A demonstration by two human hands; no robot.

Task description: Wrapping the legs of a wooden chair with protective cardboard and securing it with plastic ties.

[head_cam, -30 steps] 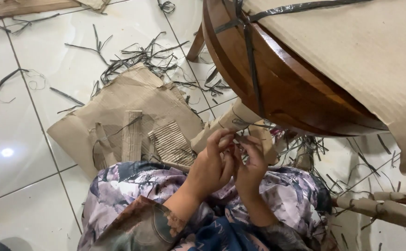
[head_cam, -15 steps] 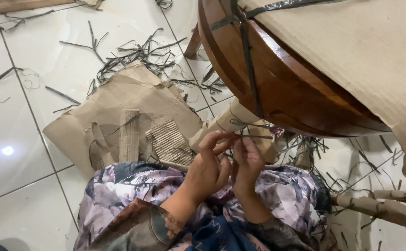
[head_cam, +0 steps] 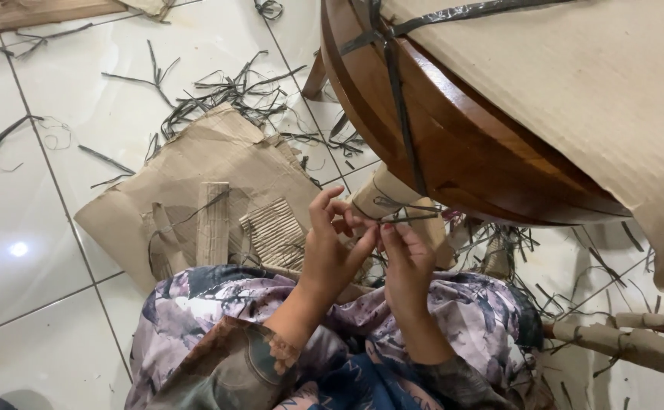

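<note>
both hands meet at frame centre: left hand (head_cam: 330, 247) and right hand (head_cam: 408, 262) pinch a thin dark strap (head_cam: 404, 219) running toward the round wooden table (head_cam: 453, 144), torn cardboard (head_cam: 218, 182) lying left.

Likely home floor: white tiles (head_cam: 36, 304), cardboard (head_cam: 218, 175), wooden table (head_cam: 453, 144).

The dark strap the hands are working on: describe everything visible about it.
The dark strap is a thin, flat, grey-black band, plastic by its look. It runs taut down the curved wooden edge of the round table, crossing other bands near the rim under the cardboard wrapping. Lower down it meets a cardboard-wrapped leg, where a strand stretches sideways to the fingertips of the left hand and right hand. Cut pieces litter the tiled floor.
</note>
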